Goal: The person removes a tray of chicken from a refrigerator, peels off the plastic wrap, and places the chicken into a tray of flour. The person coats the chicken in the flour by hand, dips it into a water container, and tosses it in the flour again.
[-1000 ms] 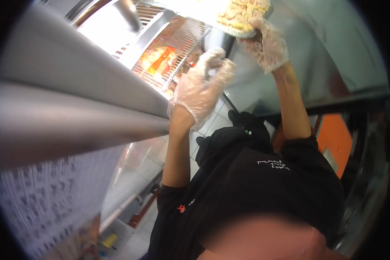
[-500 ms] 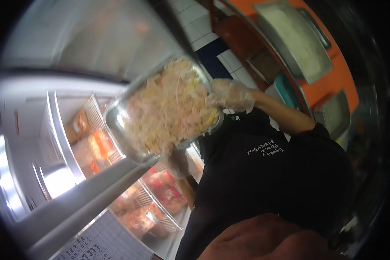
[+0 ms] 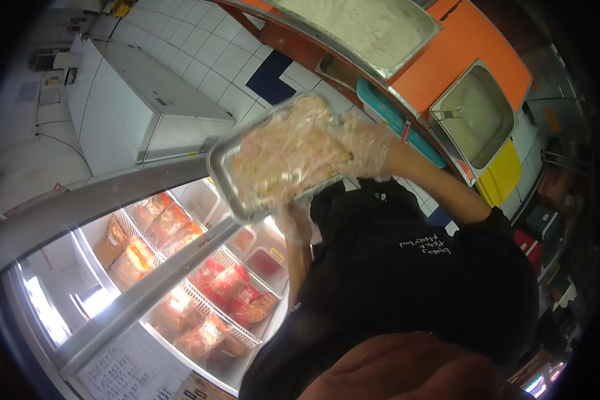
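A shallow metal tray (image 3: 228, 187) of pale pink and yellowish food, which looks like raw chicken pieces (image 3: 280, 157), is held up beside an open chest freezer (image 3: 180, 243). Clear plastic film seems to lie over the food. My right hand (image 3: 368, 148), in a clear plastic glove, grips the tray's right end. My left hand (image 3: 299, 220), also gloved, is closed at the tray's near edge, its fingers partly hidden beneath. The tray covers part of the freezer's frame.
Red and orange bagged food (image 3: 227, 283) fills white wire baskets in the freezer. A handwritten sheet (image 3: 120, 367) lies at its near side. Farther off are a white cabinet (image 3: 120, 113), an orange counter (image 3: 483, 37) with a metal pan of pale powder (image 3: 373, 27), and a pan of pale liquid (image 3: 480, 133).
The tray has shifted to the right in view, with both hands still on it. My view has turned, showing more of the freezer, the white cabinet and the tiled floor.
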